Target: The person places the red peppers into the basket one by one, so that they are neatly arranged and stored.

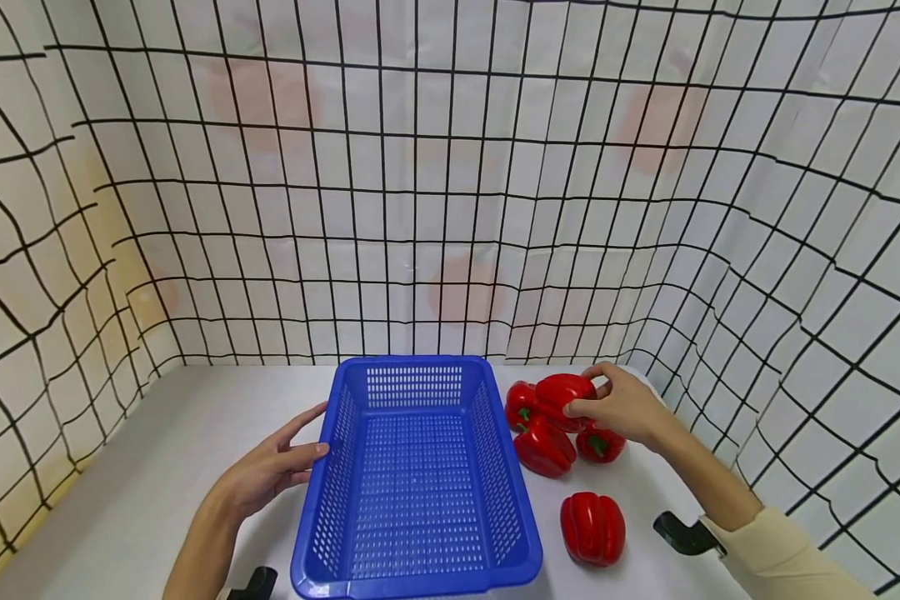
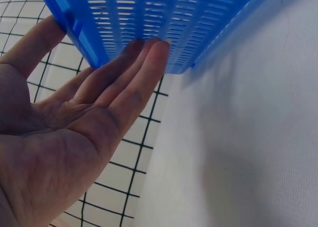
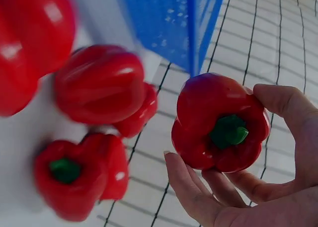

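A blue plastic basket [image 1: 420, 500] with slotted walls stands in the middle of the table, its inside bare. My left hand [image 1: 266, 471] is at its left side, thumb at the rim and straight fingers against the slotted wall [image 2: 164, 18]. On the basket's right, my right hand [image 1: 624, 407] grips a red bell pepper [image 1: 564, 388], thumb on one side and fingers on the other. The right wrist view shows this pepper's green stem [image 3: 229, 131] facing the camera. Below it lie other red bell peppers, one [image 1: 545, 447] close to the basket and one [image 1: 600, 443] under my hand.
Another red bell pepper [image 1: 592, 528] lies apart, nearer the front, right of the basket. White walls with a black grid [image 1: 450, 192] enclose the white table [image 1: 195, 433] at the back and both sides.
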{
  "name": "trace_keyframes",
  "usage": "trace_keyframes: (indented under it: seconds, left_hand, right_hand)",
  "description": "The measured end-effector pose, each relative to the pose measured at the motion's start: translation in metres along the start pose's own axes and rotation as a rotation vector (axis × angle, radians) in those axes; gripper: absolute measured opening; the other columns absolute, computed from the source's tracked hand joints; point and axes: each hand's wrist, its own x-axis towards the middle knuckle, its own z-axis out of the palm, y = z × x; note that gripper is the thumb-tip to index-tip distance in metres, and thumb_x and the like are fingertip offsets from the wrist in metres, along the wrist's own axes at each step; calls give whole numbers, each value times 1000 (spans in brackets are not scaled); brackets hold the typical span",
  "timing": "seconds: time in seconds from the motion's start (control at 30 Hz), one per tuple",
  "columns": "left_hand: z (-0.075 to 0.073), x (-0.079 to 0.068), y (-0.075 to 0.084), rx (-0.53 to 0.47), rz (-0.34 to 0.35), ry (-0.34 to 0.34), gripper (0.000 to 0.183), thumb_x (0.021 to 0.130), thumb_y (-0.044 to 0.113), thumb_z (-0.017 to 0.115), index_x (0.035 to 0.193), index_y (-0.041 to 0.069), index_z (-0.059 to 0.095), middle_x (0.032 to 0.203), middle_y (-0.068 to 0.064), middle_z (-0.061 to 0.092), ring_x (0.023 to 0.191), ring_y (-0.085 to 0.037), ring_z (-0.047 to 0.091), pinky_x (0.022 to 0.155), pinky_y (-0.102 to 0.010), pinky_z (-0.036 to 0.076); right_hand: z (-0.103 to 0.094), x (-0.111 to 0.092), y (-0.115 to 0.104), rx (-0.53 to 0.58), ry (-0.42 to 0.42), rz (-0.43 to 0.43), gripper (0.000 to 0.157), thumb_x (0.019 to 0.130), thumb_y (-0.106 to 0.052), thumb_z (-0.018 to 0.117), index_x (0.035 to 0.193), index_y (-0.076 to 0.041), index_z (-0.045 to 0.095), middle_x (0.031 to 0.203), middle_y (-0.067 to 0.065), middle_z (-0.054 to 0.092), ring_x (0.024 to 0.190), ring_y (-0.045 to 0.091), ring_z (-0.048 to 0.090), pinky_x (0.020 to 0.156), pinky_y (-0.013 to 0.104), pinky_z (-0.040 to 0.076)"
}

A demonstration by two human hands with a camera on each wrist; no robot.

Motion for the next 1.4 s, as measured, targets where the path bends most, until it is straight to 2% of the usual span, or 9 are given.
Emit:
trace_keyframes:
  seconds: [0.3,0.57,0.73,1.0,1.23,1.4]
  left_hand:
    - [0,0,-2,-5,1,17,83,103,22,60,165,24,6,144,-27,55,114,-34,71,98,-40,57]
    - [1,2,-3,-18,2,15,82,103,22,60,165,24,7,145,-28,54,114,-34,71,97,-40,58]
    - [0,2,-3,-24,7,4,82,103,21,59,165,23,6,143,-29,55,113,-34,71,96,-38,58]
    - [-2,2,-3,-27,7,1,79,103,20,59,165,23,9,140,-26,59,112,-32,72,97,-39,58]
    - [-3,2,-3,-42,17,-17,79,104,19,58,165,22,8,138,-25,60,112,-31,72,97,-38,58]
    - [-3,2,-3,-50,17,-17,78,104,18,57,165,22,8,139,-25,60,113,-32,71,97,-39,58]
  right_hand:
    - [24,23,-47,58,6,-64,71,86,-37,79,139,-3,49,111,19,65,88,25,69,76,35,63]
    - [47,37,-69,143,-7,-75,68,83,-38,80,138,-8,54,114,18,63,88,23,69,76,34,63]
    - [65,43,-84,184,-13,-100,65,83,-37,80,136,-8,56,108,15,67,86,27,69,72,33,61]
    - [93,57,-108,311,-14,-125,61,82,-29,81,134,-7,58,109,17,69,86,23,70,76,38,64]
    - [117,66,-125,336,12,-143,60,81,-25,82,133,-7,59,108,17,71,85,24,72,72,36,64]
    - [131,71,-132,340,33,-168,59,81,-25,82,132,-7,59,107,17,72,85,24,72,74,37,64]
